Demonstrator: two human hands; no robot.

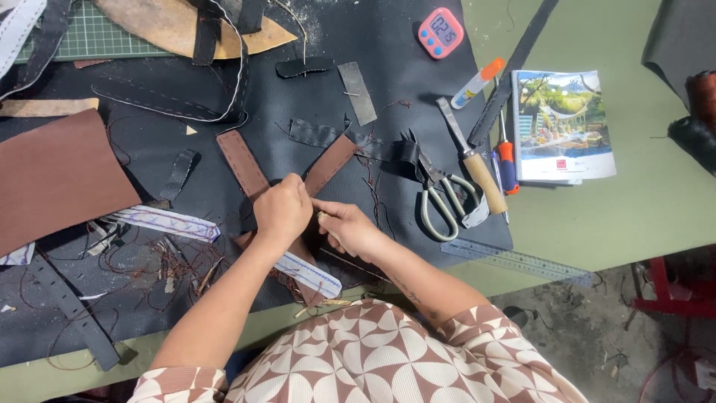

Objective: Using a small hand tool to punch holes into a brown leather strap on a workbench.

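- Both forearms reach forward from patterned sleeves, over the near edge of the green worktop (pixel 656 201), and meet above the black mat (pixel 388 89).
- The left hand (pixel 282 211) is curled knuckles-up, its grip pinched on the brown strap (pixel 328 166) where two brown pieces cross in a V.
- The right hand (pixel 347 227) lies just beside it, fingers curled towards the left hand; whether its grip pinches anything cannot be told, though something small and pale shows at the fingertips.
- A white strip (pixel 309 275) runs under the left wrist, partly hidden.
- Loose thread and scraps litter the mat to the left.
- Right of the hands lie scissors (pixel 438 198), a wooden-handled knife (pixel 471 160) and a clear ruler (pixel 514 260).
- Farther off sit a booklet (pixel 563 123) and a pink timer (pixel 440 33).
- A brown sheet (pixel 52 175) is cut off at the left edge.
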